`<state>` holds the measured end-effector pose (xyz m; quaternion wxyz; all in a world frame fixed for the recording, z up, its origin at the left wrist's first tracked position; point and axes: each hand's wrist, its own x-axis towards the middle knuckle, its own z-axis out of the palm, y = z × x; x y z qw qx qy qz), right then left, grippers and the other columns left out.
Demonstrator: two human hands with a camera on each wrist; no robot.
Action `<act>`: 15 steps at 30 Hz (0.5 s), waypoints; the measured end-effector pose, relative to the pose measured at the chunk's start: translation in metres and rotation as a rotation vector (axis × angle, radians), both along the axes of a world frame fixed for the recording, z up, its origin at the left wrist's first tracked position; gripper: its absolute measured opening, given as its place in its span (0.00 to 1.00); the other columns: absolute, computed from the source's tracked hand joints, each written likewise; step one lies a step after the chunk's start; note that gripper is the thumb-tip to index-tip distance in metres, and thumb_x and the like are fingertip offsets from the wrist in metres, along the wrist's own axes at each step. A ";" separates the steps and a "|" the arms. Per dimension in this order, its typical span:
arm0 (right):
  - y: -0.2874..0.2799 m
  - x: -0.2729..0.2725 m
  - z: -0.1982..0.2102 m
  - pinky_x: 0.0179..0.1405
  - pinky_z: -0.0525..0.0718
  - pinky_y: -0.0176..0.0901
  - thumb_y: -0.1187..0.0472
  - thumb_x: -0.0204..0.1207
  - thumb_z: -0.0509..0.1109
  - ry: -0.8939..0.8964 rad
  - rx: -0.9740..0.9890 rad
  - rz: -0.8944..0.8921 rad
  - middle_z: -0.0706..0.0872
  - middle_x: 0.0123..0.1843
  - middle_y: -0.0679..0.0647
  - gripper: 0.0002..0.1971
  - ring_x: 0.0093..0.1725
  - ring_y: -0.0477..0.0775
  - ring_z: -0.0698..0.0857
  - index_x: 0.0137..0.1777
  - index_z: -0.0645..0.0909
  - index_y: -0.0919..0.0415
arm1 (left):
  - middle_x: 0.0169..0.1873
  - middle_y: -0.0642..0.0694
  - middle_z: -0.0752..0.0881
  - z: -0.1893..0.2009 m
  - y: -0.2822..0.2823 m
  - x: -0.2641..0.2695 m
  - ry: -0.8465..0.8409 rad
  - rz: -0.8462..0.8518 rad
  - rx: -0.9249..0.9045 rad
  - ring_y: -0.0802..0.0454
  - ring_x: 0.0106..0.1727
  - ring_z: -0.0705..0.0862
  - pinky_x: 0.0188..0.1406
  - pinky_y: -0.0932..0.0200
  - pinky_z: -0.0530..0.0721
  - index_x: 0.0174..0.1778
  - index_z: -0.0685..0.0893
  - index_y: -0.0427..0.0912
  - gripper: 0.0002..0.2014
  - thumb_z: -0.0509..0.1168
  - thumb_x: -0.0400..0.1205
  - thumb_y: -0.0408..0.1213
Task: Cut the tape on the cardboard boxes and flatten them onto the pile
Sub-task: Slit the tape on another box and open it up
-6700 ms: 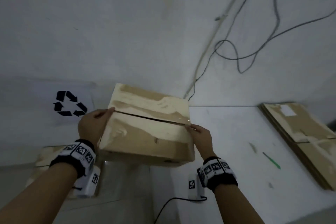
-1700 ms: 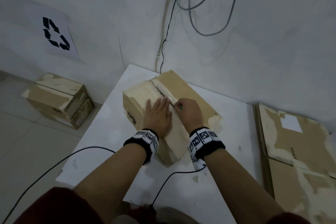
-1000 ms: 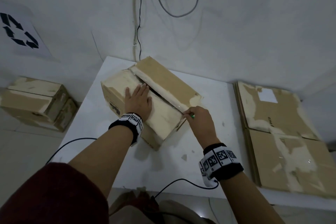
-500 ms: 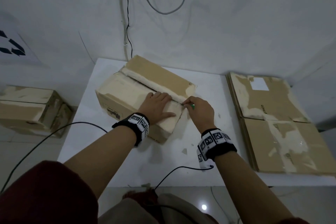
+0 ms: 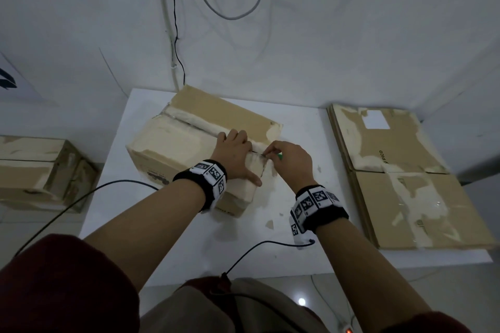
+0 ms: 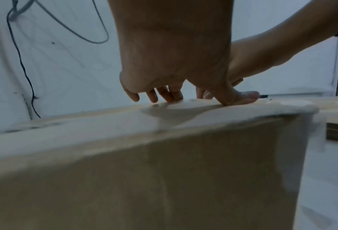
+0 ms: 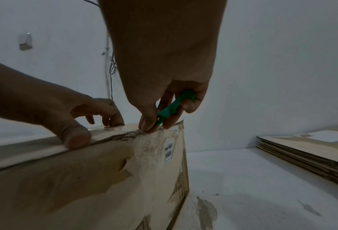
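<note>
While the left hand (image 5: 235, 157) lies flat with straight, spread fingers (image 6: 154, 96) pressing the top of the cardboard box (image 5: 189, 143), the right hand (image 5: 289, 162) pinches a small green plastic cutter (image 7: 174, 109), its fingers curled round the handle. The cutter's tip meets the box's top edge at the near right end of the centre seam, where clear tape (image 7: 152, 149) lies wrinkled and cloudy over the brown board. The box is rectangular, its surface patchy with pale torn paper, and it sits askew on the white tabletop (image 5: 297, 197). To the right, on the same tabletop and well apart from the box, lies the pile of flattened cardboard (image 5: 405, 184), layered and scuffed. Another taped box (image 5: 40, 170) stands on the floor at left.
</note>
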<state>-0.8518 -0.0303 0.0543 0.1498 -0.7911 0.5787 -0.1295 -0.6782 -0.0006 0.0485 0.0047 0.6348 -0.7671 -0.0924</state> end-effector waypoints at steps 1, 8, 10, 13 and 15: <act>0.000 -0.001 0.000 0.42 0.82 0.44 0.58 0.79 0.67 0.013 -0.006 0.038 0.88 0.47 0.43 0.09 0.48 0.47 0.85 0.47 0.87 0.45 | 0.60 0.47 0.71 -0.002 0.001 -0.001 0.020 0.023 0.000 0.45 0.63 0.67 0.64 0.47 0.63 0.63 0.77 0.47 0.46 0.67 0.58 0.77; 0.011 -0.027 -0.003 0.37 0.80 0.42 0.61 0.81 0.67 -0.135 -0.381 0.024 0.86 0.46 0.43 0.07 0.42 0.46 0.83 0.49 0.85 0.48 | 0.62 0.49 0.74 -0.004 0.002 -0.004 0.144 0.113 0.065 0.45 0.67 0.66 0.67 0.44 0.60 0.65 0.74 0.50 0.44 0.71 0.59 0.73; 0.009 -0.028 -0.005 0.36 0.80 0.36 0.57 0.80 0.69 -0.275 -0.172 -0.059 0.87 0.46 0.38 0.05 0.45 0.39 0.84 0.47 0.84 0.44 | 0.62 0.50 0.74 -0.003 0.003 -0.006 0.180 0.127 0.085 0.44 0.67 0.66 0.68 0.44 0.59 0.66 0.74 0.50 0.43 0.73 0.59 0.71; 0.004 -0.019 -0.014 0.40 0.80 0.34 0.50 0.76 0.74 -0.427 0.029 -0.113 0.89 0.45 0.39 0.02 0.47 0.37 0.84 0.44 0.87 0.44 | 0.63 0.50 0.74 0.000 0.004 -0.009 0.204 0.131 0.116 0.43 0.68 0.65 0.70 0.45 0.59 0.69 0.73 0.51 0.45 0.75 0.59 0.69; 0.000 -0.015 -0.022 0.43 0.83 0.40 0.48 0.74 0.75 -0.440 0.067 -0.124 0.90 0.44 0.41 0.03 0.47 0.39 0.85 0.44 0.88 0.44 | 0.64 0.50 0.73 0.001 0.004 -0.010 0.209 0.129 0.118 0.43 0.68 0.64 0.71 0.45 0.59 0.71 0.72 0.52 0.45 0.75 0.60 0.68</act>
